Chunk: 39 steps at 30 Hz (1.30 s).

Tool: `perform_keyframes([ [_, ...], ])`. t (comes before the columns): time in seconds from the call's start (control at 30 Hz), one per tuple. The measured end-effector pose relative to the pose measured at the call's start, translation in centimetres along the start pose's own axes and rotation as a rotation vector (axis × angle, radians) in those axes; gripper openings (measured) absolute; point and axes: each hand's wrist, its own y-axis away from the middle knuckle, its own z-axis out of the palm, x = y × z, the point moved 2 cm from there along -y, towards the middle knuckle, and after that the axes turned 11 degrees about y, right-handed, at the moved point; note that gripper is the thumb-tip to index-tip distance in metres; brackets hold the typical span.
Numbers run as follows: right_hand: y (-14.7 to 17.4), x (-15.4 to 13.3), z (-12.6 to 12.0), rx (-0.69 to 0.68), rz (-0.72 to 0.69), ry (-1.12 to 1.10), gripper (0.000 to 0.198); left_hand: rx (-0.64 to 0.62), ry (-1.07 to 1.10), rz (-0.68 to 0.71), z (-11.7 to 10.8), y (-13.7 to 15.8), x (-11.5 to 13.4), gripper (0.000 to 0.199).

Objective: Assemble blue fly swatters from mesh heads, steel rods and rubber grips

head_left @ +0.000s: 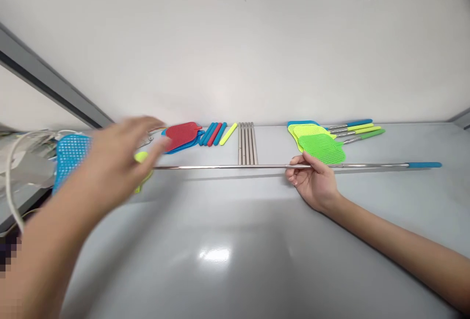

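My right hand [315, 182] pinches the thin silver rod of an extended telescopic fly swatter [253, 166] between thumb and fingers. Its blue grip [425, 165] lies toward the right. Leftward the rod passes behind my left hand [123, 150], which is blurred, thumb and fingers apart, with nothing seen in it. Beyond that hand a blue perforated swatter head [69, 155] shows, perhaps this rod's; the join is hidden. A yellow-green piece [141, 158] is partly covered by my left thumb. Near my right fingertips lies a green swatter head [323, 148].
Red [182, 135] and blue swatter heads are stacked at the back left. Beside them lie several coloured grips [215, 134] and several metal rods [247, 142]. Collapsed swatters with blue, yellow and green grips [371, 134] lie back right. A white cable [11, 182] hangs at left.
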Motion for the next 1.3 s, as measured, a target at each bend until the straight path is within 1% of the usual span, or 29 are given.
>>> perform_keyframes([
  [0.03, 0.0, 0.0, -0.1, 0.023, -0.020, 0.014, 0.027, -0.092, 0.054, 0.117, 1.1, 0.0, 1.7, 0.038],
  [0.1, 0.0, -0.2, -0.4, 0.106, -0.081, 0.032, 0.027, -0.267, 0.115, 0.262, 3.3, 0.3, 4.0, 0.028],
  [0.13, -0.1, -0.3, -0.6, 0.153, -0.114, 0.033, 0.027, -0.320, 0.131, 0.275, 4.1, 0.5, 4.5, 0.028],
  [0.2, -0.1, -0.5, -1.1, 0.225, -0.160, 0.024, 0.026, -0.350, 0.121, 0.285, 5.3, 0.7, 5.0, 0.029],
  [0.27, -0.2, -0.9, -1.5, 0.229, -0.177, 0.021, 0.027, -0.324, 0.084, 0.245, 5.9, 0.7, 5.0, 0.031],
  [0.37, -0.2, -1.2, -1.2, 0.116, -0.151, 0.040, 0.029, -0.227, 0.073, 0.223, 6.5, 0.5, 5.2, 0.030],
  [0.47, -0.1, -0.9, 0.1, -0.039, -0.092, 0.068, 0.029, -0.164, 0.106, 0.289, 7.4, 0.7, 5.7, 0.029],
  [0.53, -0.2, -0.3, 1.2, -0.141, -0.021, 0.103, 0.026, -0.122, 0.105, 0.312, 8.0, 0.9, 5.9, 0.030],
  [0.6, -0.3, 0.3, 2.2, -0.213, 0.037, 0.138, 0.021, -0.091, 0.094, 0.315, 8.3, 0.9, 6.0, 0.030],
  [0.63, -0.4, 0.5, 2.6, -0.228, 0.042, 0.142, 0.021, -0.083, 0.090, 0.315, 8.4, 0.9, 6.1, 0.031],
  [0.73, -0.8, 0.8, 3.5, -0.263, 0.051, 0.163, 0.020, -0.069, 0.073, 0.329, 8.7, 0.4, 6.5, 0.031],
  [0.83, -1.0, 0.7, 3.8, -0.273, 0.058, 0.188, 0.027, -0.040, 0.064, 0.360, 9.2, -0.3, 7.3, 0.031],
  [0.9, -1.1, 0.7, 3.7, -0.225, 0.037, 0.204, 0.032, 0.000, 0.079, 0.374, 9.6, -0.6, 7.8, 0.030],
  [0.97, -1.3, 0.8, 3.4, -0.163, 0.008, 0.215, 0.031, 0.046, 0.093, 0.388, 10.2, -0.7, 8.3, 0.029],
  [1.03, -1.4, 1.0, 3.1, -0.135, -0.012, 0.244, 0.029, 0.091, 0.093, 0.400, 10.7, -0.5, 8.4, 0.027],
  [1.1, -1.4, 1.1, 2.9, -0.139, -0.028, 0.339, 0.034, 0.124, 0.097, 0.405, 11.1, -0.2, 8.4, 0.026],
  [1.2, -1.1, 1.1, 2.7, -0.172, -0.029, 0.531, 0.051, 0.149, 0.131, 0.416, 11.3, 0.4, 8.2, 0.024],
  [1.3, -0.6, 1.0, 2.8, -0.219, 0.030, 0.563, 0.054, 0.147, 0.151, 0.407, 11.3, 0.9, 8.3, 0.024],
])
